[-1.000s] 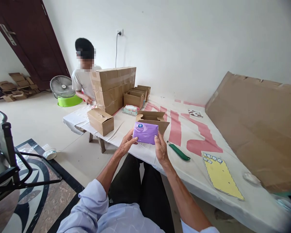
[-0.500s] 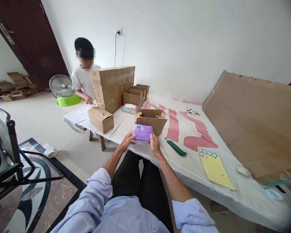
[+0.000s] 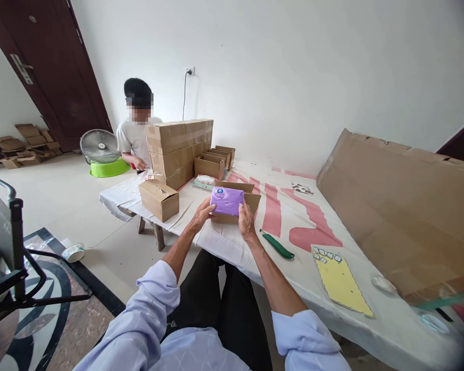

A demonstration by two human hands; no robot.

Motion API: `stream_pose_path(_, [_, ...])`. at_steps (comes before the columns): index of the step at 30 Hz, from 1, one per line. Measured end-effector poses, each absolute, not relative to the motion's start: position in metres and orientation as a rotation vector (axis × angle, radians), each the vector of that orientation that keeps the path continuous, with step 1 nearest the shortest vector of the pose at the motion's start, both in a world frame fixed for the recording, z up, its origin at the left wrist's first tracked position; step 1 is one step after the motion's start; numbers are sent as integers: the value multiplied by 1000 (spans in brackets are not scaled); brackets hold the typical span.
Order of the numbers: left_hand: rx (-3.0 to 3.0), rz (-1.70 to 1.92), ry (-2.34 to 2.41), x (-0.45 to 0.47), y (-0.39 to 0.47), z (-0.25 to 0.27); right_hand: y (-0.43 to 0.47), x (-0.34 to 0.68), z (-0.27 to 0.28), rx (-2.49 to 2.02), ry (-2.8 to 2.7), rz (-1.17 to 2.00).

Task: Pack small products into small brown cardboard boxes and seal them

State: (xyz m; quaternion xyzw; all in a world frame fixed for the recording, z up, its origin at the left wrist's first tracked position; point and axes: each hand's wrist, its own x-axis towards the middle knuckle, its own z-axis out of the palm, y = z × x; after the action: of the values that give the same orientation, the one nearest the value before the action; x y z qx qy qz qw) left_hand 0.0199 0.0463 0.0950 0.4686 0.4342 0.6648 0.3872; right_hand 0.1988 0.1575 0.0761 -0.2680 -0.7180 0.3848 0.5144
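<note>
A purple plastic-wrapped tissue pack is held level between my two hands. My left hand grips its left end, and my right hand grips its right end, thumbs on the near face. Just behind and under the pack stands a small open cardboard box, its flaps up and partly hidden by the pack. To the right of my right hand lies a green-handled cutter. Beyond the box is another soft pack with a pale patterned wrapper.
A closed carton sits left, before a taped carton stack. Several open boxes line up beside it. A yellow card and a large cardboard sheet are at right. Across the table is another person.
My hands have raised the purple tissue pack from in front of the open box to above its near side. The whole view has tilted slightly upward.
</note>
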Motion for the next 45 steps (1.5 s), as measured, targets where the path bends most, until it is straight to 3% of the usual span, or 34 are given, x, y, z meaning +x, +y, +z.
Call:
stream_pose_path(13, [1241, 1671, 1138, 16, 54, 115, 160, 197, 100, -613, -1718, 952])
stream_pose_path(22, [1140, 1604, 1072, 17, -3, 70, 99, 251, 39, -622, -1968, 828])
stream_pose_path(26, [1088, 1520, 1135, 4, -12, 46, 132, 276, 36, -724, -1924, 560])
stream_pose_path(33, [1081, 1400, 1093, -1, -3, 29, 228, 289, 105, -767, -2108, 88])
stream_pose_path(39, [998, 1416, 1050, 2, 0, 17, 285, 279, 131, -893, -2521, 181])
stream_pose_path(45, [975, 1399, 996, -1, 1, 13, 301, 278, 127, -865, -2599, 320])
